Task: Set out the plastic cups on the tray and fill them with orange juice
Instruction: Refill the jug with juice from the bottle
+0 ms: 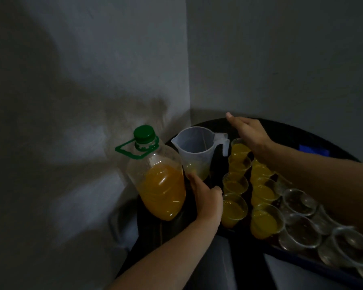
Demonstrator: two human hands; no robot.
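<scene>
Bottle (155,158) clear, orange juice (164,191) inside – cap (144,133) and carry handle (130,150) green. Jug (195,151) translucent white, pale yellow dregs at the bottom. Filled cups (233,210) yellow-orange, empty cups (300,201) clear. Table (302,132) black, walls (92,59) plain grey-white, blue patch (313,150) at far right.

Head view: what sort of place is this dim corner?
Probably a plain room at home or in a small hall, set up for serving drinks: two bare walls meet in a corner, and a dark round table there carries a juice bottle, a plastic jug and rows of plastic cups.
</scene>
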